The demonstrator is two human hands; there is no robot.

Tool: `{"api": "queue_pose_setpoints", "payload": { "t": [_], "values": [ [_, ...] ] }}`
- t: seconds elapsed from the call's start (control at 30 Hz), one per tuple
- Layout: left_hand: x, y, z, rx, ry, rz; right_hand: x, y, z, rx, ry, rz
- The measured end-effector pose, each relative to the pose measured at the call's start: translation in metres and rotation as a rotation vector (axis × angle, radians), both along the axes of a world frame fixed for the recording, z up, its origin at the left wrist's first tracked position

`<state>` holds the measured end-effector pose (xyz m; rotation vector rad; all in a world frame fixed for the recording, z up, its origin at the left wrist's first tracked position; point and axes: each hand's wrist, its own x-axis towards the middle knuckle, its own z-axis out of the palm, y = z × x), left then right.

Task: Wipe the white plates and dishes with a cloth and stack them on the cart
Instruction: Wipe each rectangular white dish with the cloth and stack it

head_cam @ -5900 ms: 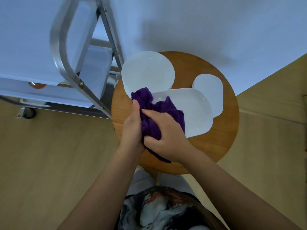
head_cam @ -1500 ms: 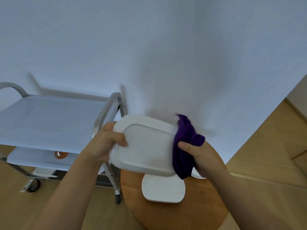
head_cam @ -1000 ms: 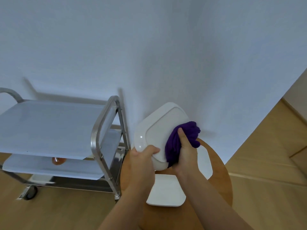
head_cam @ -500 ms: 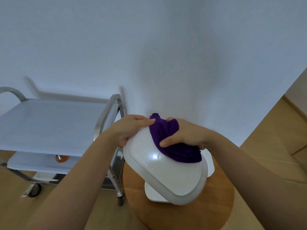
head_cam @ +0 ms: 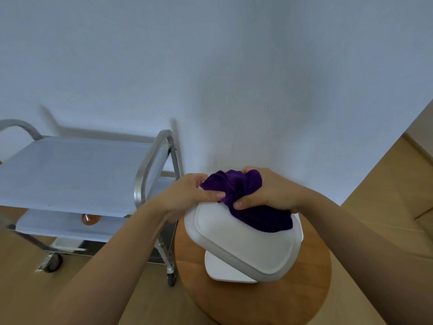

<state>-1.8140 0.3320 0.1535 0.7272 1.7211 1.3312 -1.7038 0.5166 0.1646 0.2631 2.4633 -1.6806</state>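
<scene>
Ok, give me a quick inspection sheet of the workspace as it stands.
Surface: round wooden table, partly covered by dishes.
Job's things: white dish held tilted above the table; purple cloth bunched on it; another white dish flat on the table beneath; cart, top shelf bare.
Clutter: orange object on the cart's lower shelf.
Hands: left hand grips the dish rim; right hand grips the cloth.
Cables: nothing seen.
Surroundings: white wall, wood floor.

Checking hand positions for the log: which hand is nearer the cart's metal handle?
Left. The left hand grips the dish edge just right of the handle; the right hand bunches the cloth farther right.
</scene>
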Motion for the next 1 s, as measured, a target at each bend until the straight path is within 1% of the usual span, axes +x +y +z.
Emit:
{"api": "queue_pose_setpoints", "payload": {
  "t": [0.17, 0.27, 0.4, 0.47, 0.57, 0.67, 0.7, 0.77, 0.87, 0.97, 1.0],
  "values": [
    [0.003, -0.002, -0.002, 0.196, -0.155, 0.187, 0.006, 0.018, 0.013, 0.009, -0.010, -0.012],
    [-0.002, -0.004, 0.001, 0.265, -0.198, 0.269, 0.012, 0.030, 0.015, -0.032, 0.026, -0.044],
    [-0.002, -0.004, 0.004, 0.285, -0.209, 0.239, 0.018, 0.035, 0.004, -0.133, 0.087, -0.100],
    [-0.004, -0.007, 0.004, 0.284, -0.229, 0.217, 0.022, 0.035, -0.002, -0.220, 0.103, -0.144],
    [-0.006, -0.009, 0.000, 0.290, -0.202, 0.293, 0.029, 0.027, -0.014, -0.406, 0.202, -0.317],
    [-0.003, -0.006, -0.005, 0.310, -0.213, 0.423, 0.030, 0.005, -0.029, -0.537, 0.335, -0.650],
    [-0.001, -0.004, -0.006, 0.324, -0.227, 0.467, 0.029, -0.001, -0.034, -0.539, 0.360, -0.748],
    [0.002, -0.003, -0.009, 0.350, -0.248, 0.554, 0.030, -0.010, -0.042, -0.476, 0.359, -0.860],
    [0.007, 0.001, -0.016, 0.390, -0.278, 0.645, 0.033, -0.027, -0.060, -0.312, 0.344, -0.926],
    [0.011, 0.006, -0.024, 0.403, -0.311, 0.702, 0.031, -0.045, -0.081, -0.253, 0.402, -0.949],
    [0.012, 0.006, -0.025, 0.403, -0.303, 0.698, 0.031, -0.046, -0.084, -0.202, 0.398, -0.941]
  ]
}}
